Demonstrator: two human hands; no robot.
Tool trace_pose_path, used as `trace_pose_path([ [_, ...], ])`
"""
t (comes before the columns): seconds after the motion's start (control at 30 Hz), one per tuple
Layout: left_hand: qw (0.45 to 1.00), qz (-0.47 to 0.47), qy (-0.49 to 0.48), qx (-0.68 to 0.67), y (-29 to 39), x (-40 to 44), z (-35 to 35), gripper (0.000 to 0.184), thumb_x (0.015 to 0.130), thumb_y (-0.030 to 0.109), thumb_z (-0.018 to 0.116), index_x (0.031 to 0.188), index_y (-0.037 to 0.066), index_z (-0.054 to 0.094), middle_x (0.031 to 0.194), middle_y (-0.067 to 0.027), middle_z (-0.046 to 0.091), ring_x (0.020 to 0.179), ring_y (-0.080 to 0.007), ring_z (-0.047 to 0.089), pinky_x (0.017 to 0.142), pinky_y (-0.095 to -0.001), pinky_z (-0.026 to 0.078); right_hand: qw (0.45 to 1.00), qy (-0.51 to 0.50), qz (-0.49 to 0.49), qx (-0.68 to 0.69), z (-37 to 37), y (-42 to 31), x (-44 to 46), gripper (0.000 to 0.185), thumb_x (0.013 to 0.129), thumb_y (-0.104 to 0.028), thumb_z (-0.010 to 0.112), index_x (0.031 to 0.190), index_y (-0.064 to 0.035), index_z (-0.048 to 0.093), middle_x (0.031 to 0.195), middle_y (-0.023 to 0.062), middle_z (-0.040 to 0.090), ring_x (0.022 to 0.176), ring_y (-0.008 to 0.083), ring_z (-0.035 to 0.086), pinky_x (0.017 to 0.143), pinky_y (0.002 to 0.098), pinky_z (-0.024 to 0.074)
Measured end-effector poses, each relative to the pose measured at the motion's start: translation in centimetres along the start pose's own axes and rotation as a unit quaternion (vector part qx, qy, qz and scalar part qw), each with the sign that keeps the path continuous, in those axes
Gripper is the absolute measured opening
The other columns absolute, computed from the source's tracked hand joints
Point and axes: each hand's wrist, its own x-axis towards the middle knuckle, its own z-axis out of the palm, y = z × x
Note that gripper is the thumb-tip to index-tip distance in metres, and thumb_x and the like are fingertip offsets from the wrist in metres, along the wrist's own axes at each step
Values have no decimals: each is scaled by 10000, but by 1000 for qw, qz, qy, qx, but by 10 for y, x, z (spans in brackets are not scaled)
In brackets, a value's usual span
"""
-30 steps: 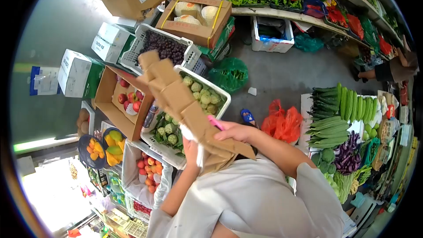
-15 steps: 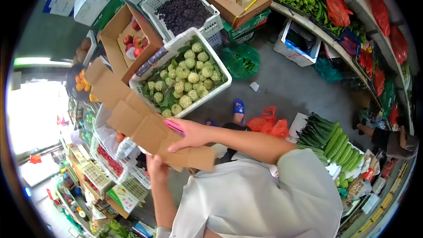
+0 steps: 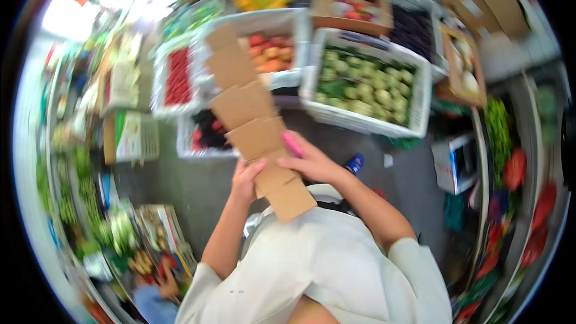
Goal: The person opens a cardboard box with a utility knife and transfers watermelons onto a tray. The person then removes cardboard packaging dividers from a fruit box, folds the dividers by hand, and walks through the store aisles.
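Note:
A long, creased strip of brown cardboard (image 3: 258, 138) slants up and away from my body, its near end by my shirt. My left hand (image 3: 245, 179) is closed on the strip's left edge, thumb on top. Against the right edge, my right hand (image 3: 312, 159) grips the cardboard too and also has a slim pink object (image 3: 292, 143) in it, too blurred to name. Beyond the strip's far end sits a lined crate (image 3: 300, 33) of red and orange round fruit.
A white crate (image 3: 315, 103) of green custard apples stands ahead on the right, beside a box of red fruit (image 3: 354, 12). Shelves with greens (image 3: 501, 129) line the right side. Another person's arm (image 3: 169, 282) shows at lower left. A blue slipper (image 3: 355, 164) is on the floor.
My view has turned left, so the crates now lie straight ahead and to the right. Both hands still hold the cardboard strip, which now points more directly away from me.

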Motion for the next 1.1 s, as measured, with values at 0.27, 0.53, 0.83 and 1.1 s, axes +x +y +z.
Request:
trace_pose_path([
  [0.27,982,20,119,-143,2,-68,-167,496,837,42,694,1300,26,516,1182,-128,634,1044,-250,664,896,-405,560,974,59,218,-22,115,60,40,579,990,-305,612,1439,7,421,933,119,723,395,21,338,374,202,309],
  [0.53,920,84,353,-149,-39,-167,-356,506,839,92,665,1317,54,506,1181,-128,640,1048,-266,665,912,-397,554,925,65,320,-194,146,144,91,480,961,-358,647,1271,2,577,893,130,725,474,78,515,442,243,423],
  [0.83,735,4,642,-216,-177,-340,-376,473,819,98,665,1263,41,510,1070,-127,658,937,-267,678,802,-399,568,832,-163,247,-470,140,225,147,456,898,-330,715,1231,-32,628,823,119,721,758,204,707,717,335,536],
  [1.1,580,-115,733,-336,-251,-367,-288,435,809,140,690,1192,25,520,1027,-143,657,866,-281,678,733,-423,571,769,-301,258,-501,172,296,258,419,919,-309,705,1183,10,635,793,100,718,737,166,706,667,312,530],
])
